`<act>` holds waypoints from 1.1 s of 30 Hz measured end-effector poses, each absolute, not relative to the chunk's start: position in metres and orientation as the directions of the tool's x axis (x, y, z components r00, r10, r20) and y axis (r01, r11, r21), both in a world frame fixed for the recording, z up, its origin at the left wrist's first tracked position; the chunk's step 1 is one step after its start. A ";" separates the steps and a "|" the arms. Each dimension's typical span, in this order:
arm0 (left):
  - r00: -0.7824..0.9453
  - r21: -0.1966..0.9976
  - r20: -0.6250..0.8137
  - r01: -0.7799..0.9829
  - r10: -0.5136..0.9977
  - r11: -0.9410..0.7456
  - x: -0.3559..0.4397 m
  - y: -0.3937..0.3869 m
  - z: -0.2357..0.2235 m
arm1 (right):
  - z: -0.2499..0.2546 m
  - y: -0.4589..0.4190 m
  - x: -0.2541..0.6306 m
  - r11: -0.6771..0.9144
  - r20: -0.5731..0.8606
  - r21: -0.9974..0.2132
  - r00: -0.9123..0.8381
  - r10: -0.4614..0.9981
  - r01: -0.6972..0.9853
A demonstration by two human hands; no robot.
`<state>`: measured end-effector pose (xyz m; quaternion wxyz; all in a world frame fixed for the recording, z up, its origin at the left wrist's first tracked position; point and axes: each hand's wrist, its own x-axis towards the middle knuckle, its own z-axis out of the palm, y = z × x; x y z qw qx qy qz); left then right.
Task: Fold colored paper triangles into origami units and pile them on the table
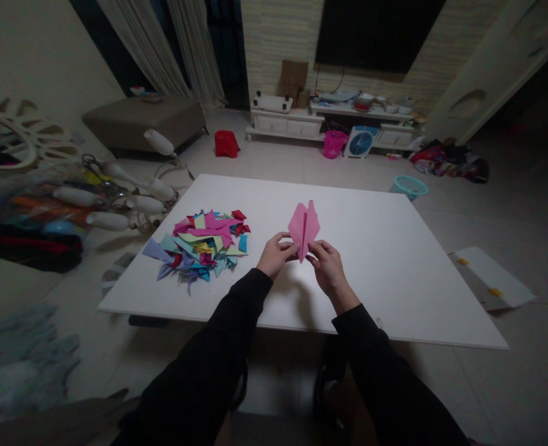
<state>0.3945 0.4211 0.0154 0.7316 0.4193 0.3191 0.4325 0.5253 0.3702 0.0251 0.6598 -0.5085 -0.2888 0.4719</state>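
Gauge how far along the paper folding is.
Looks done: the mixed-colour pile of folded papers on the table.
In hand: one pink folded piece, held low between left hand and right hand.
Remaining: probably finishing that piece, since its upper part is spread open. Total count can't be told from this view.

2 long black sleeves

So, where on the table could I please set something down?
Free on the table: a large patch between the right hand and right edge; a narrower one between the paper pile and pink paper. Crowded: left side, under the pile.
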 end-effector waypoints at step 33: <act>0.437 0.898 -0.283 -0.193 0.854 0.397 0.387 0.425 0.008 | 0.014 0.377 0.558 0.197 0.021 -0.963 0.678 0.734 -0.184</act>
